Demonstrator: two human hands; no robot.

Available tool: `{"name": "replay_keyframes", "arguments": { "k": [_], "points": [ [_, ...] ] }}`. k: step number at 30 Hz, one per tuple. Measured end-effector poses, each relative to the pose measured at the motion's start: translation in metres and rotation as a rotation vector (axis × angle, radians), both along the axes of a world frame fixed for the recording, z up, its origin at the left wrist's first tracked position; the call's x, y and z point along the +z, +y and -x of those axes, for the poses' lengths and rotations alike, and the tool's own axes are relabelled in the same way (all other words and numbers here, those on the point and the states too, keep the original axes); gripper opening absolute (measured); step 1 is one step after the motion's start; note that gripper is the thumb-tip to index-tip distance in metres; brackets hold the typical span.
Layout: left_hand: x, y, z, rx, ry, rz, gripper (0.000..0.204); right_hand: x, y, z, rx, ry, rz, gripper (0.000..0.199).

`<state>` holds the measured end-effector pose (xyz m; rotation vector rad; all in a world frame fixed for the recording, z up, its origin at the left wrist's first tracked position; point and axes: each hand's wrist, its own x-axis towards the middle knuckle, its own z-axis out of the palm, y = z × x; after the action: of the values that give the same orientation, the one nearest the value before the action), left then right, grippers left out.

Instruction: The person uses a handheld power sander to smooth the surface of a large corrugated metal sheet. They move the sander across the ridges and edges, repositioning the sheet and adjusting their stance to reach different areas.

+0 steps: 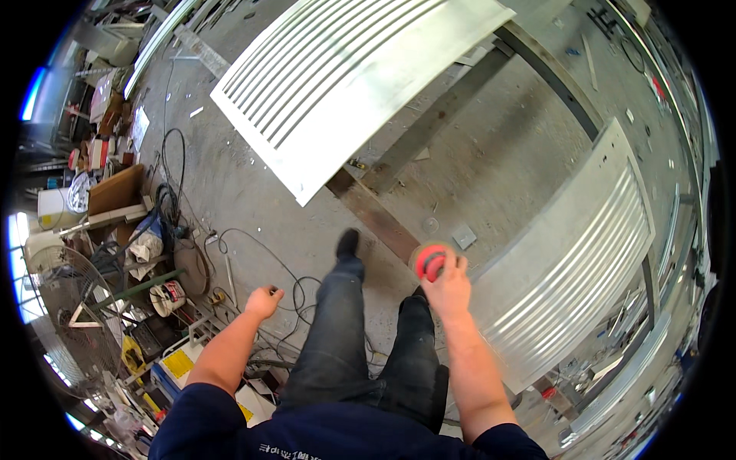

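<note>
My right hand (448, 293) grips a red round sanding pad (432, 262) with a tan disc at its rim. It hangs over the floor beside the left edge of a grey louvered metal panel (529, 253). My left hand (263, 303) is out to the left above the floor, its fingers curled; a small dark spot shows at the fingertips, too small to name. Ahead of me lies a second louvered panel (345, 100), pale and bright, with long parallel slots. Both panels rest on a frame of metal beams (379, 222).
Black cables (287, 268) snake across the floor at left. Beyond them stand a large caged fan (65, 307), a white bucket (167, 297), a brown board (115, 190) and piled scrap. A small square plate (464, 236) lies on the floor. Metal strips (621, 399) lie at lower right.
</note>
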<state>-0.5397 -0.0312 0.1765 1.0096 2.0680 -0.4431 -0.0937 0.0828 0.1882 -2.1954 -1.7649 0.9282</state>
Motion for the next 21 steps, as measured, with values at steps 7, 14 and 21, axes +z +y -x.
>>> {"name": "replay_keyframes", "arguments": {
  "k": [7, 14, 21],
  "points": [
    [-0.057, 0.059, 0.103, 0.051, -0.034, 0.079, 0.053, 0.015, 0.126, 0.223, 0.267, 0.202, -0.120, 0.061],
    [-0.091, 0.107, 0.257, 0.266, -0.255, 0.020, 0.046, -0.067, 0.206, 0.378, 0.471, -0.039, 0.049, 0.060],
    [-0.094, 0.043, 0.375, 0.476, -0.122, 0.014, 0.041, -0.062, 0.247, 0.395, 0.353, -0.263, 0.104, 0.060]
  ]
}}
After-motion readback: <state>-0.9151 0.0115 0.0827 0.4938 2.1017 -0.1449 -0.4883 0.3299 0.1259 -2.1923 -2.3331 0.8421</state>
